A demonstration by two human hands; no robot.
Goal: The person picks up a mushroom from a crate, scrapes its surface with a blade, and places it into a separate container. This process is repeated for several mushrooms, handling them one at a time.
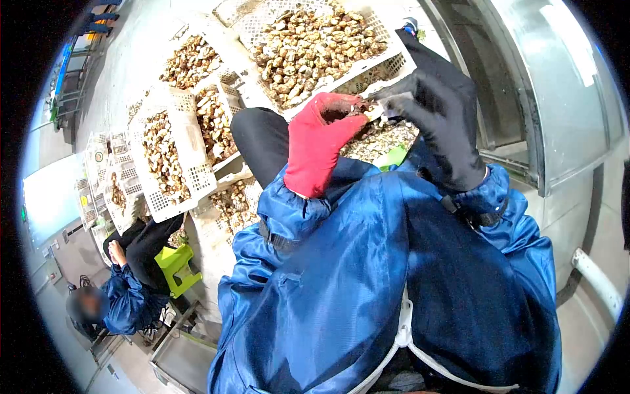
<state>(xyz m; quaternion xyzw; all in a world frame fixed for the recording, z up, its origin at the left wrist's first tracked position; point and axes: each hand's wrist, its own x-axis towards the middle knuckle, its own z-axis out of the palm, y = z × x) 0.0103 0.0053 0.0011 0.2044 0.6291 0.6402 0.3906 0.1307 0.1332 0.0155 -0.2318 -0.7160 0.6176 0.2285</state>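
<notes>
While the left hand (pixel 319 141), red-gloved, cups a shell (pixel 341 113) in a closed grip, the right hand (pixel 443 125) pinches a knife (pixel 375 105), blade pointing left at the shell just beside it.

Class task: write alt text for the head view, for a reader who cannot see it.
A person in a blue jacket grips a shell in a red-gloved left hand while the black-gloved right hand works at it. White crates of shellfish stand ahead; another person sits at lower left.
</notes>
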